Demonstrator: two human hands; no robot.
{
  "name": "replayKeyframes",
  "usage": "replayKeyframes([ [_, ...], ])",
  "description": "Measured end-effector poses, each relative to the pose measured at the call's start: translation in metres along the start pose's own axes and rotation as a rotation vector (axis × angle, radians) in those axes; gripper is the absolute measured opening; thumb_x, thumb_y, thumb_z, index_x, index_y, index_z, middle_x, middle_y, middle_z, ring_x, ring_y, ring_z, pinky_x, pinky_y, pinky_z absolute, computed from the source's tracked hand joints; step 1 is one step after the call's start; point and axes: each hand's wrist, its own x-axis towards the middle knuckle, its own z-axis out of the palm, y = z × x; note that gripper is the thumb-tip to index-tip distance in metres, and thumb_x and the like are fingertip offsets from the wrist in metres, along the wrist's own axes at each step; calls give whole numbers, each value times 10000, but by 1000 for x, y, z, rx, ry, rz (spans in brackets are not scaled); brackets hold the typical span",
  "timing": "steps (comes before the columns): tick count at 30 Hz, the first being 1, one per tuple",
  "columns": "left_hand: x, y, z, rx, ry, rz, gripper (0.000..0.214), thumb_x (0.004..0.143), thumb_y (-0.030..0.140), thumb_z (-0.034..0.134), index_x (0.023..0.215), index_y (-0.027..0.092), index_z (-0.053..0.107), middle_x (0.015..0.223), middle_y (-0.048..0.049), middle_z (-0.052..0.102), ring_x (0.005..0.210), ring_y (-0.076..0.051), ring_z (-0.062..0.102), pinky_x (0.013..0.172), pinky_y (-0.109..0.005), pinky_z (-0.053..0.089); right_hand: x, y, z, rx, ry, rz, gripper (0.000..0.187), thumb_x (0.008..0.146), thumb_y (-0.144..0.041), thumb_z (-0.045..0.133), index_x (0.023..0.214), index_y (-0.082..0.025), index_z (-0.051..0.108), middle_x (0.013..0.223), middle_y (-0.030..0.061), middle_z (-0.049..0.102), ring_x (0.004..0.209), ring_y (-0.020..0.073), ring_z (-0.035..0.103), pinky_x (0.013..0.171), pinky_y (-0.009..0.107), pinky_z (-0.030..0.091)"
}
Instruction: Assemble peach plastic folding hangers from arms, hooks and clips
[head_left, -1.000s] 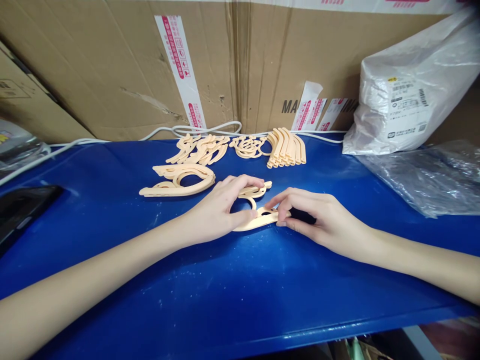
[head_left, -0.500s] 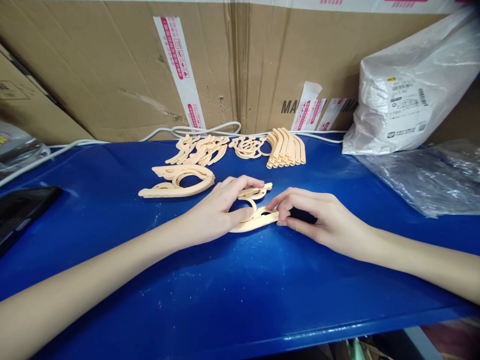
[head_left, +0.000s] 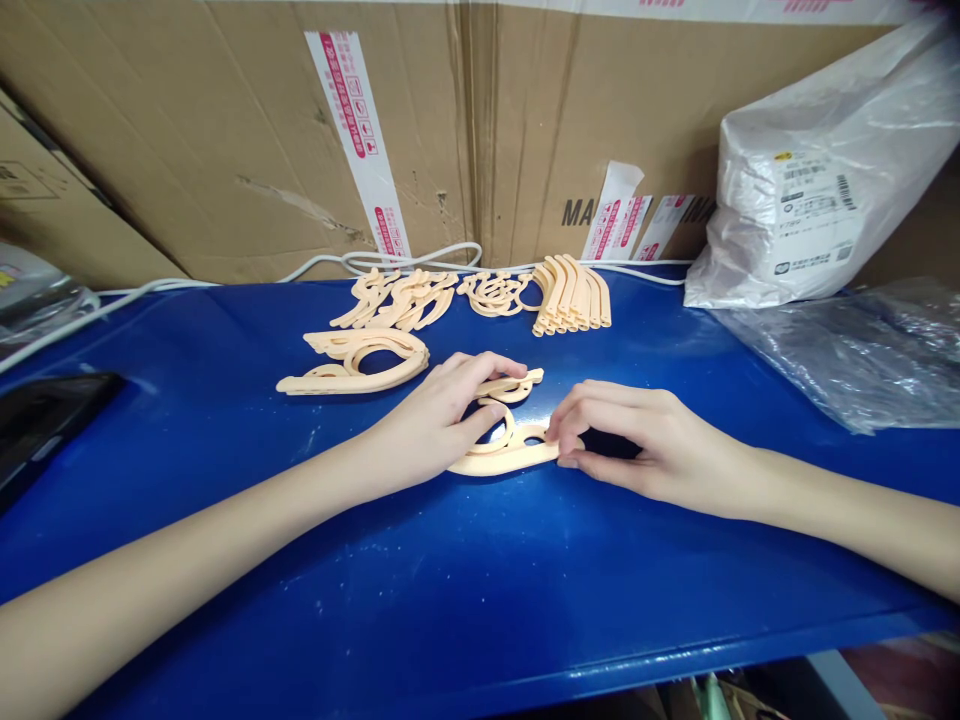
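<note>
A cream plastic folding hanger (head_left: 517, 458) lies on the blue table between my hands, its two arms spread apart around a ring-shaped middle. My left hand (head_left: 450, 408) grips it from the left, with fingers over the far arm and the thumb at the ring. The tip of the near arm is pinched by my right hand (head_left: 622, 435), thumb below and fingers above. Part of the hanger's left end is hidden under my left hand. Beyond my left wrist rest other folded hangers (head_left: 390, 378), stacked together.
Along the back lie loose flat cream pieces (head_left: 409, 298), ring-shaped pieces (head_left: 495, 293) and a stack of curved arms (head_left: 571, 295). Behind them run a white cable (head_left: 315, 262) and cardboard boxes (head_left: 247, 130). A plastic bag (head_left: 810, 190) stands right; a black phone-like object (head_left: 60, 430) lies left.
The hanger's near arm has swung toward me, widening the gap between the two arms. My right hand has moved slightly toward me with its tip. My left hand stays nearly in place.
</note>
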Motion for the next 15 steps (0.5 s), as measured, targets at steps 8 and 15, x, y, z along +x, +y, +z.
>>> replayKeyframes([
  [8, 3, -9, -1, 17, -8, 98, 237, 924, 172, 462, 1097, 240, 609, 1216, -9, 620, 1150, -183, 498, 1005, -369, 400, -2, -1, 0, 5, -42, -58, 57, 905, -151, 542, 918, -167, 595, 925, 42, 622, 890, 129, 598, 783, 257, 478],
  [15, 5, -6, -5, 54, 31, 111, 171, 925, 205, 513, 1033, 213, 645, 1164, -12, 662, 1076, -172, 549, 947, -347, 402, -1, 1, 1, -104, -10, -75, 92, 936, -158, 496, 926, -170, 586, 957, 52, 634, 899, 141, 579, 800, 277, 457],
])
